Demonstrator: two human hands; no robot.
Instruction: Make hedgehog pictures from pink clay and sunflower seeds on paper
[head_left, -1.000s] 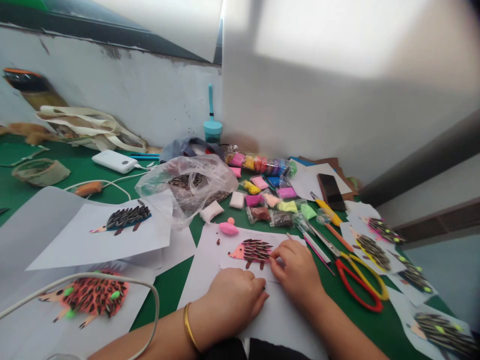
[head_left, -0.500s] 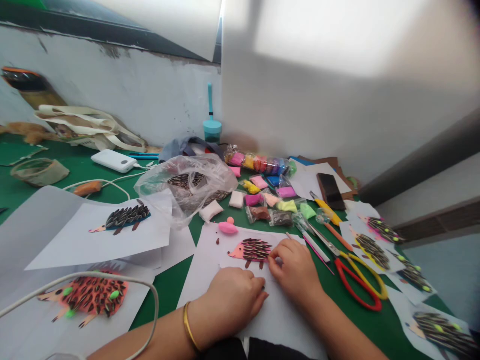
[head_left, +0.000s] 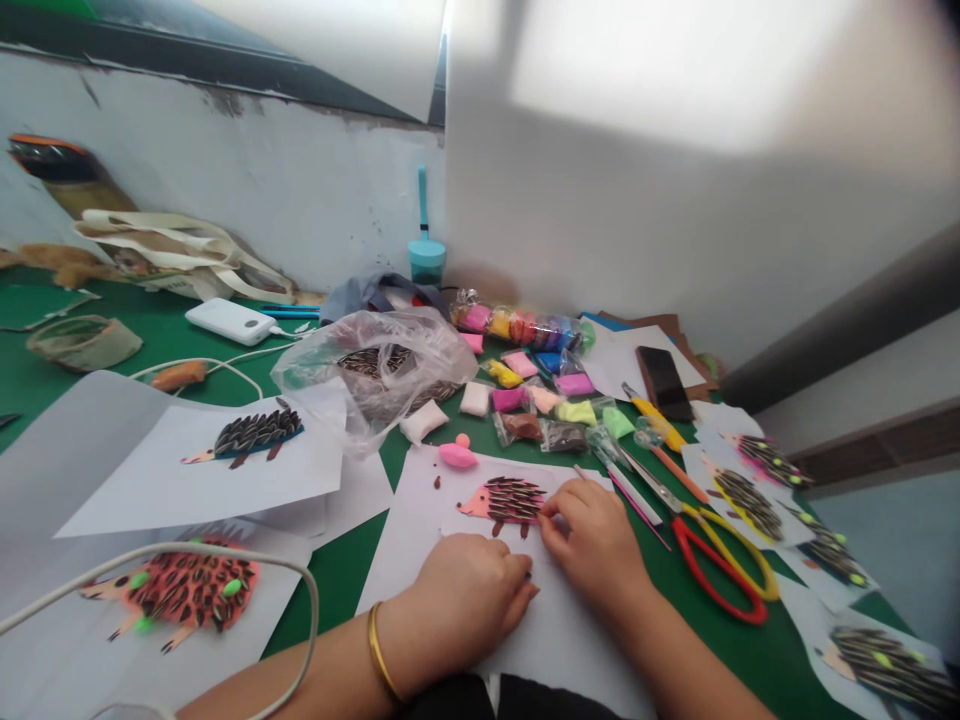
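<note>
The left grip (head_left: 465,598) lies nearest, clenched in a loose fist, knuckles down on the white sheet (head_left: 416,505). I cannot tell whether it holds anything. Just beside it to the right, the right grip (head_left: 592,545) rests on the same sheet with its fingertips (head_left: 546,513) pinched together. What they pinch is too small to tell.

The pink hedgehog (head_left: 504,499) lies flat on the sheet just beyond both grips. Its rear edge touches the right fingertips, and its snout points left, clear of the left grip. A pink lump (head_left: 457,456) sits past it at the sheet's far edge. Scissors (head_left: 720,570) lie on the green bench (head_left: 337,570) right of the right grip.

Farther back are coloured packets (head_left: 525,390) and a clear bag (head_left: 382,370) of seeds, with a phone (head_left: 661,380) near the wall.
</note>
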